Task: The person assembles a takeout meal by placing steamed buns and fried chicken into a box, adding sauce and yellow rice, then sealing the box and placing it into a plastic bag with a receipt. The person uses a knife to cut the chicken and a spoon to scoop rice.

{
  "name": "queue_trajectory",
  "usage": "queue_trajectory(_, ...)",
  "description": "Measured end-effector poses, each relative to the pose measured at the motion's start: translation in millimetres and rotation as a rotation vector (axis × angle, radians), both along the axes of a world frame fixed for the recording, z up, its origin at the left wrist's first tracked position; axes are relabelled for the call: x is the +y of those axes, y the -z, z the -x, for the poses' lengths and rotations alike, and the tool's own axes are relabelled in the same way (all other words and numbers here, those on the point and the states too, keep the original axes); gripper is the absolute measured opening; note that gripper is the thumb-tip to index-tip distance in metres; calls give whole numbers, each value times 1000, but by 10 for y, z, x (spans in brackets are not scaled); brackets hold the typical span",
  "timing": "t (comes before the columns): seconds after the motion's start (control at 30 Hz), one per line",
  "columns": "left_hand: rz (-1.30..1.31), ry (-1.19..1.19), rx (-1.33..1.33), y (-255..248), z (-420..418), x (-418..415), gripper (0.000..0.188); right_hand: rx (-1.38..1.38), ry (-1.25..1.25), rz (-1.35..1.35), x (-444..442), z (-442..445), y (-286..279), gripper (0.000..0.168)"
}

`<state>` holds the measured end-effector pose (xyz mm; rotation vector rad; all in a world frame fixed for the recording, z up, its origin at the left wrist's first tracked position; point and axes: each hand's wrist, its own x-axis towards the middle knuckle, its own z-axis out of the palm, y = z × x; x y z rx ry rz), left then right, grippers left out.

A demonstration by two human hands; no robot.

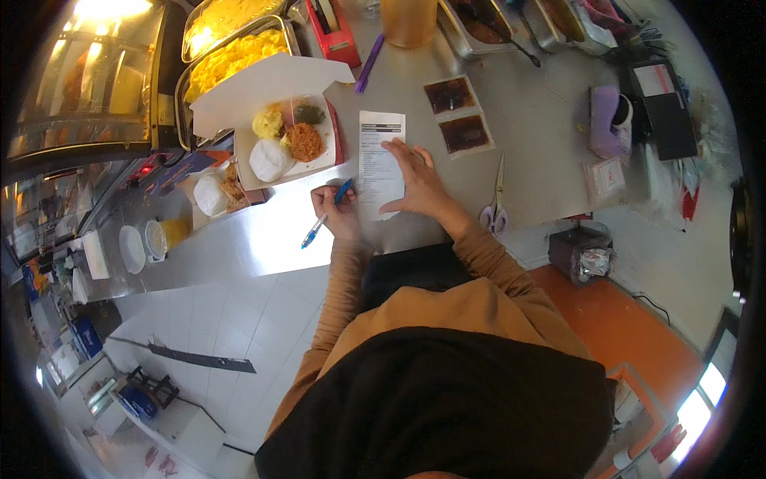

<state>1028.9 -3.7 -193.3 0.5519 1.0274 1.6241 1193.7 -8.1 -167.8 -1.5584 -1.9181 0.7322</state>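
Observation:
My left hand [337,211] is closed around a blue pen [318,226], over the steel counter just left of a printed paper slip [374,173]. My right hand [419,182] lies spread on the slip's right part, with its fingertips and thumb on the paper. The slip bears writing. Up and left of it, an open cardboard meal box [338,129] holds white rice [270,160], a breaded brown piece [306,142], a yellow food and a dark green one. Another box beside it holds rice [210,194] and fried food [231,184].
Scissors [495,206] and two dark sauce packets [459,117] lie to the right. A purple pen [370,64], a red tape dispenser [335,39] and metal food trays [473,45] stand at the back. A lidded yellow cup [167,236] is at the left, near a lit display case [90,78].

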Motion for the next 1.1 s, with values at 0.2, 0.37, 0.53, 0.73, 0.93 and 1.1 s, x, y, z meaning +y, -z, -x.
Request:
queue_trajectory(0.2, -170, 219, 840, -19, -112, -48, 22, -288, -146, -19, -20, -66, -128, 114)
queue_trajectory(0.37, -421, 224, 1246, -63, -285, 9, 25, -165, -467, -7, 198, -562, -945, 42)
queue_trajectory(0.53, -207, 292, 1240, -125, -324, -65, 24, -187, -135, -205, 1153, -2045, -2051, 23)
queue_trajectory(0.73, -282, 289, 1484, -94, -380, -16, 36, -741, 344, -135, 2677, -4829, -1488, 22)
queue_trajectory(0.93, -160, 224, 1725, 86, -366, -48, 32, -631, 254, 66, 3258, -5147, -825, 16)
queue_trajectory(1.1, -106, 253, 1782, -13, -449, -28, 30, -487, 263, -122, 3404, -5370, -796, 13)
